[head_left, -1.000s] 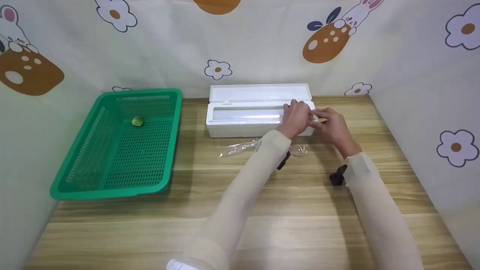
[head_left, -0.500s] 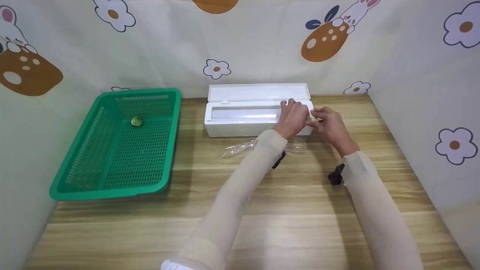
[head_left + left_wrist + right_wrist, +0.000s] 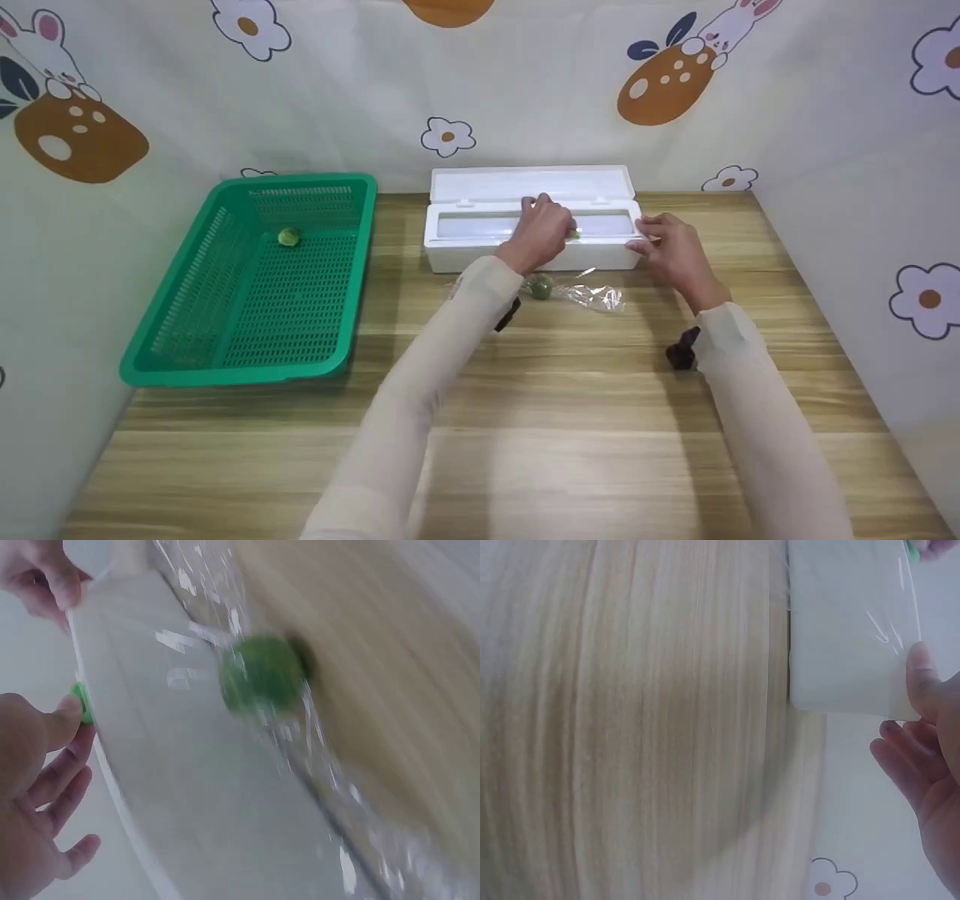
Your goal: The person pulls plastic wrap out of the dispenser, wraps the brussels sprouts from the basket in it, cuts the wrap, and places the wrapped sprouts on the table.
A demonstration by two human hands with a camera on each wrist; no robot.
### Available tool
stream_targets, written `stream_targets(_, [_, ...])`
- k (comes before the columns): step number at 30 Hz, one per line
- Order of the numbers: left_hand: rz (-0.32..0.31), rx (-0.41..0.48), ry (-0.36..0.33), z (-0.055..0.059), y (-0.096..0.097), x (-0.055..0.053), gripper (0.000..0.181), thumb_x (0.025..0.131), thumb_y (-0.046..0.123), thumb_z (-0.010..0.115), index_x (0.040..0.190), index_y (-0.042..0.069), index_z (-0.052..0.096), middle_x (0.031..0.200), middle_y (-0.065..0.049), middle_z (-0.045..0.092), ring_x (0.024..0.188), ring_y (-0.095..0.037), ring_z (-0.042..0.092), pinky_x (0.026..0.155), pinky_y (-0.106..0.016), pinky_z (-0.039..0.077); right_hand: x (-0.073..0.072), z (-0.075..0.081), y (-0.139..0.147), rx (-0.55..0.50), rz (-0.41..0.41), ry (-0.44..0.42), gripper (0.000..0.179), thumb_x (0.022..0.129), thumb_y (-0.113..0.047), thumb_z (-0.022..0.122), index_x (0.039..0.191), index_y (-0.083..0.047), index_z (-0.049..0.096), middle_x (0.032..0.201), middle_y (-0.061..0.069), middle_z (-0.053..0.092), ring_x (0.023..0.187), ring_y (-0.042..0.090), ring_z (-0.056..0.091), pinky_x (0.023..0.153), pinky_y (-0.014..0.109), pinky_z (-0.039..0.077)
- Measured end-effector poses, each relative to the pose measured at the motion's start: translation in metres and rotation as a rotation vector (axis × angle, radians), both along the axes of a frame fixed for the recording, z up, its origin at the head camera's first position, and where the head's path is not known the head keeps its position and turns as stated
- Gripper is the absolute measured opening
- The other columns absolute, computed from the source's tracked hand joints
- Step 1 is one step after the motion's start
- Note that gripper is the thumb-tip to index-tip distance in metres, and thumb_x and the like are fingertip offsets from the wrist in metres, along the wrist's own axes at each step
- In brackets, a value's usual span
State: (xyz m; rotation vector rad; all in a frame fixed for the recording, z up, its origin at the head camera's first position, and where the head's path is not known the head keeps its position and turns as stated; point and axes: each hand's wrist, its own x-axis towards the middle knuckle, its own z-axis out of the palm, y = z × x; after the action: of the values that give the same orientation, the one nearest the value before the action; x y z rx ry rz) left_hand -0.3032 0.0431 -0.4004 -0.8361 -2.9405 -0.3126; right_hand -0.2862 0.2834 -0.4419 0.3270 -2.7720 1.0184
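Observation:
A long white cling film dispenser [image 3: 457,259] stands at the back of the table with its lid raised. My left hand [image 3: 540,232] is over its front edge, the thumb pinching a small green slide cutter [image 3: 84,703] there. At the dispenser's right end, my right hand [image 3: 675,251] grips the corner, thumb on the front edge and fingers round the end. Clear cling film [image 3: 596,297] hangs down the front face onto the table. Under the film, against the foot of the dispenser, lies a small round green vegetable [image 3: 262,675], partly hidden by the left forearm in the head view.
A green slotted plastic basket [image 3: 352,300] stands on the left, with one small pale green, sprout-like vegetable [image 3: 289,237] in its far part. A patterned curtain [image 3: 525,90] closes off the back and sides of the wood-grain table [image 3: 585,420].
My left hand has slid left along the dispenser's front edge from its right end, with the slide cutter. The round vegetable under the film has come into view. My right hand remains at the corner.

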Motion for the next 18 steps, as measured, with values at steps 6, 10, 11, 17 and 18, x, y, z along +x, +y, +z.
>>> stream_targets(6, [-0.051,-0.063,0.010,0.006,-0.057,-0.002,0.018,0.097,0.013,0.062,0.096,0.007,0.079,0.098,-0.011,0.076,0.107,-0.035,0.059,0.108,-0.055,0.040,0.002,0.002,0.003,0.017,-0.003,0.012,0.047,0.089,-0.013,0.074,0.127,0.011,0.058,0.132,0.032,0.059,0.116,0.049,0.059,0.096,0.053,0.054])
stream_targets(10, [-0.037,-0.090,0.014,0.010,-0.097,0.001,0.015,0.095,0.013,0.066,0.096,0.005,0.079,0.097,-0.012,0.077,0.105,-0.035,0.060,0.102,-0.055,0.044,0.003,0.003,0.004,0.010,-0.008,-0.017,0.048,0.091,-0.014,0.073,0.130,0.009,0.057,0.136,0.031,0.056,0.120,0.049,0.056,0.100,0.053,0.052])
stream_targets(11, [-0.032,-0.091,0.007,0.012,-0.106,0.001,0.014,0.094,0.011,0.066,0.097,0.005,0.079,0.098,-0.012,0.077,0.105,-0.035,0.060,0.102,-0.055,0.045,0.003,0.003,0.004,0.004,-0.010,-0.020,0.048,0.091,-0.014,0.073,0.130,0.009,0.057,0.136,0.031,0.056,0.120,0.049,0.057,0.100,0.053,0.052])
stream_targets(17, [0.024,-0.112,-0.068,0.020,-0.158,0.008,0.015,0.094,0.004,0.065,0.102,0.001,0.077,0.106,-0.016,0.076,0.109,-0.037,0.060,0.104,-0.056,0.043,0.002,-0.002,0.000,-0.027,-0.021,-0.028,0.048,0.092,-0.013,0.072,0.131,0.009,0.056,0.137,0.029,0.055,0.122,0.047,0.057,0.098,0.050,0.054])
stream_targets(18, [0.044,-0.123,-0.080,0.021,-0.165,0.010,0.015,0.094,0.003,0.065,0.103,0.001,0.077,0.107,-0.016,0.076,0.111,-0.037,0.060,0.107,-0.057,0.042,0.002,-0.003,-0.002,-0.031,-0.018,-0.028,0.048,0.092,-0.013,0.072,0.131,0.009,0.056,0.138,0.029,0.055,0.123,0.047,0.056,0.098,0.050,0.054])
